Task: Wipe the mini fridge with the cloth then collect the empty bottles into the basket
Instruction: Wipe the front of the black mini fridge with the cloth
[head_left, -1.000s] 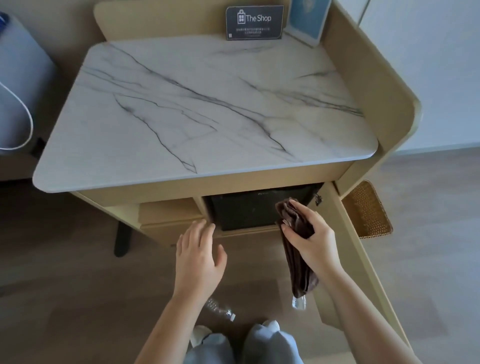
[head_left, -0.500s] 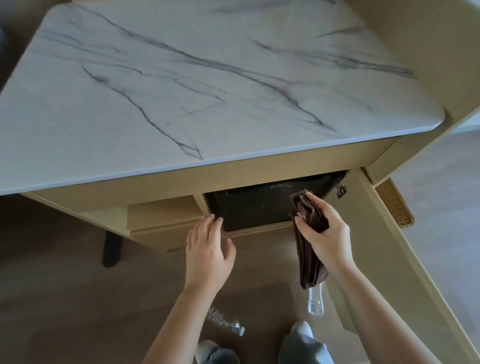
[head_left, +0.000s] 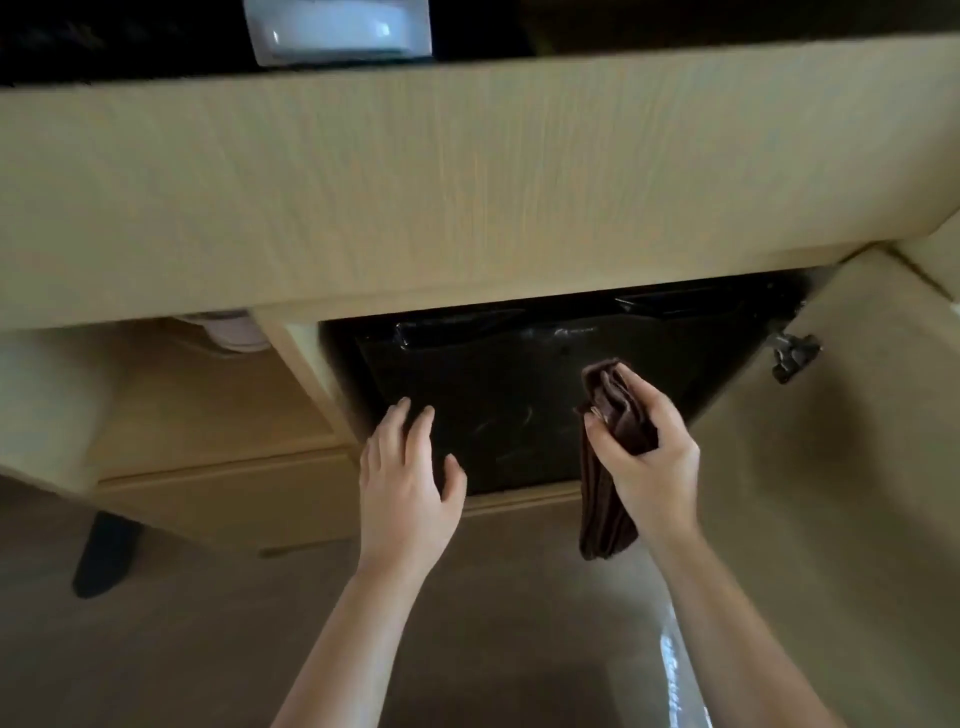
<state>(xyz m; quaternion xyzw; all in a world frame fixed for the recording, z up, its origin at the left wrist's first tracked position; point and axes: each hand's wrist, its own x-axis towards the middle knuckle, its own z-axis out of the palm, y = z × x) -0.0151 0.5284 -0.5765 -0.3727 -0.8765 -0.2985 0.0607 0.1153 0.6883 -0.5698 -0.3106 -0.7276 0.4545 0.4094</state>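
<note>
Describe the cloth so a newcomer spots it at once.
Below the pale wooden panel sits a black mini fridge. In front of its right half, the right hand grips a folded cloth. It is dark brown and limp, unlike the glossy fridge behind.

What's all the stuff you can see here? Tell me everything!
mini fridge: one, black, inside the cabinet opening
cloth: one, brown, folded, held before the fridge
bottle: one, clear, blurred, on the floor at lower right
cabinet: one, light wood, around the fridge
hinge: one, metal, right of the fridge
leg: one, dark, on the floor at left
white object: one, blurred, top edge
left hand: one, open, at the fridge's lower left
right hand: one, grips the cloth
</note>
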